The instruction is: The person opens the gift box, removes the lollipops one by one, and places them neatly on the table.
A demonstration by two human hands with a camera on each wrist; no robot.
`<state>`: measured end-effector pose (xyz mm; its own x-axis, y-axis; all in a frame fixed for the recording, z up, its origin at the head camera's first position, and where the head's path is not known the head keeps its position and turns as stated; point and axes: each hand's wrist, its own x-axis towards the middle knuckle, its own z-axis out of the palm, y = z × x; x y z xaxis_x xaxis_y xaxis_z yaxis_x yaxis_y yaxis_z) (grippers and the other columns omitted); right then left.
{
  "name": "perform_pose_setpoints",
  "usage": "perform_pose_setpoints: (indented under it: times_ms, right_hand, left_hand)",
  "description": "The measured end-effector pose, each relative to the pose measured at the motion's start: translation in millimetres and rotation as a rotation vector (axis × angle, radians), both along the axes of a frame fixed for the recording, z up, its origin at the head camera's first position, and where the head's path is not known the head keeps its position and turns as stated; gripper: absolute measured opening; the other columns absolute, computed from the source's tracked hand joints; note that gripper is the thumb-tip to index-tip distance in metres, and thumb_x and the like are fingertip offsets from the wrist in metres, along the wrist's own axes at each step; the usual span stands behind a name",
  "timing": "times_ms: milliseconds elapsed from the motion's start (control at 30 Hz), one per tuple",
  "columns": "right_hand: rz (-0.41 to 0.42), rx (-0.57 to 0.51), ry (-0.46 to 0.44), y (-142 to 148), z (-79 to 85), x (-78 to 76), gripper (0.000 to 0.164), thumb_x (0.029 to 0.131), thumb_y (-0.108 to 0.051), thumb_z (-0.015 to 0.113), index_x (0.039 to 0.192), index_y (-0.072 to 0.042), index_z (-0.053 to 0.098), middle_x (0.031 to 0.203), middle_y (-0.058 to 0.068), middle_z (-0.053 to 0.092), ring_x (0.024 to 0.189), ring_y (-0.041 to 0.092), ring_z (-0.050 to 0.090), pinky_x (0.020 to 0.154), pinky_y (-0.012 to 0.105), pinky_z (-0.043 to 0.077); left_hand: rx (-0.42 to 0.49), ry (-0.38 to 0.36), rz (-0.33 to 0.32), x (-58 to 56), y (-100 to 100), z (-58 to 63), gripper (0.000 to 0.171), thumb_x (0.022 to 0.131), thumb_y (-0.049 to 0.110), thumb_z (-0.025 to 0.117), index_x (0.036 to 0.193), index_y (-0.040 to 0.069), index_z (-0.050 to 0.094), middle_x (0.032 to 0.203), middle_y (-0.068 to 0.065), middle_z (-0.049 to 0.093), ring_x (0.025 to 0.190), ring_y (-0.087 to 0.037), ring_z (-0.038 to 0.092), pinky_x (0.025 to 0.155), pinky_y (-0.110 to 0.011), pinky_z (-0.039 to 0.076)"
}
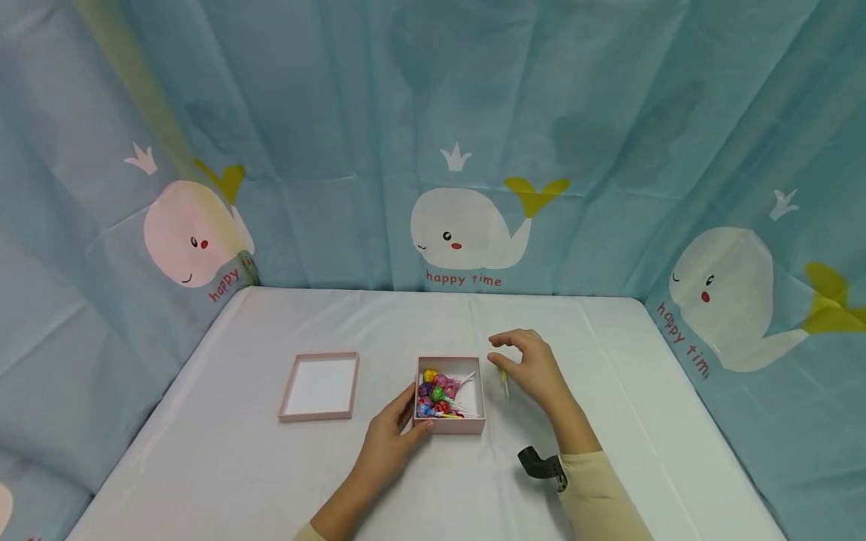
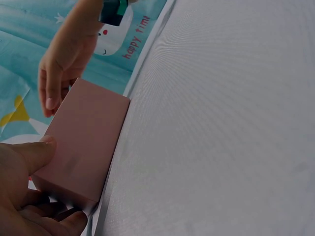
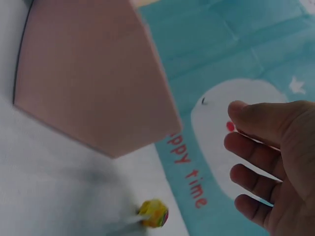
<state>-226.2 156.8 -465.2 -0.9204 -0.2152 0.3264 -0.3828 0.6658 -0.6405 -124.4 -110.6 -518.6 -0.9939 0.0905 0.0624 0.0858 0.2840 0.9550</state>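
A pink open box (image 1: 449,427) stands on the white table, with several colourful wrapped lollipops (image 1: 438,394) gathered mostly in its left half. My left hand (image 1: 382,443) grips the box at its near left corner, thumb on the front wall and fingers along the left side. In the left wrist view the thumb presses the pink wall. To the right of the box, my right hand (image 1: 534,368) hovers with thumb and fingers apart and nothing between them. Below it a yellow lollipop (image 3: 153,212) lies on the table beside the box, partly hidden by the hand in the head view.
The pink box lid (image 1: 318,415) lies inside-up to the left of the box. A black wrist mount (image 1: 541,463) sticks out from the right sleeve. Blue curtains (image 1: 325,225) printed with whales enclose the table's back and sides.
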Motion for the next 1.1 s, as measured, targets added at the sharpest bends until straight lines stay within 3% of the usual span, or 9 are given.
perform_pose_setpoints:
  times_ms: [267, 433, 667, 933, 1100]
  right_hand:
    - [0.165, 0.02, 0.068, -27.2, 21.0, 12.3, 0.025, 0.082, -0.027, 0.078, 0.106, -0.029, 0.071, 0.109, -0.017, 0.065, 0.109, 0.007, 0.054, 0.094, 0.041, 0.052]
    - [0.276, 0.056, 0.073, -44.0, 24.1, 14.1, 0.025, 0.082, -0.023, 0.078, 0.106, -0.025, 0.072, 0.106, -0.017, 0.065, 0.104, 0.005, 0.054, 0.091, 0.037, 0.054]
    - [0.366, 0.127, -0.004, -63.9, 16.4, 14.7, 0.023, 0.084, -0.026, 0.076, 0.106, -0.023, 0.073, 0.105, -0.017, 0.066, 0.102, 0.003, 0.052, 0.089, 0.032, 0.053]
    - [0.466, 0.094, -0.113, -75.3, -4.0, 24.3, 0.024, 0.082, -0.023, 0.078, 0.105, -0.016, 0.074, 0.1, -0.004, 0.07, 0.096, 0.019, 0.058, 0.079, 0.034, 0.055]
    - [0.449, 0.125, -0.055, -80.0, -10.1, 19.0, 0.026, 0.08, -0.026, 0.08, 0.104, -0.023, 0.074, 0.097, -0.012, 0.07, 0.092, 0.009, 0.054, 0.075, 0.024, 0.05]
  left_hand:
    - [-0.022, 0.013, 0.005, -1.6, -1.1, -1.3, 0.075, 0.084, 0.021, 0.075, 0.148, 0.013, 0.038, 0.153, -0.004, 0.037, 0.137, -0.018, 0.04, 0.107, -0.021, 0.04]
    - [-0.028, 0.013, -0.003, -1.4, -1.8, -1.4, 0.075, 0.085, 0.022, 0.075, 0.148, 0.013, 0.037, 0.153, -0.004, 0.037, 0.137, -0.017, 0.04, 0.107, -0.021, 0.04]
    - [-0.022, 0.021, -0.015, 1.3, -2.9, -3.2, 0.077, 0.084, 0.027, 0.074, 0.149, 0.013, 0.036, 0.153, -0.005, 0.036, 0.137, -0.019, 0.04, 0.107, -0.021, 0.04]
    - [-0.006, 0.013, -0.035, 8.3, -3.3, -10.6, 0.078, 0.084, 0.024, 0.075, 0.149, 0.009, 0.035, 0.153, -0.009, 0.036, 0.137, -0.023, 0.039, 0.107, -0.023, 0.039]
    - [-0.02, 0.061, -0.034, -0.9, -3.6, -4.7, 0.078, 0.085, 0.029, 0.074, 0.149, 0.009, 0.034, 0.153, -0.008, 0.036, 0.137, -0.022, 0.039, 0.107, -0.024, 0.039]
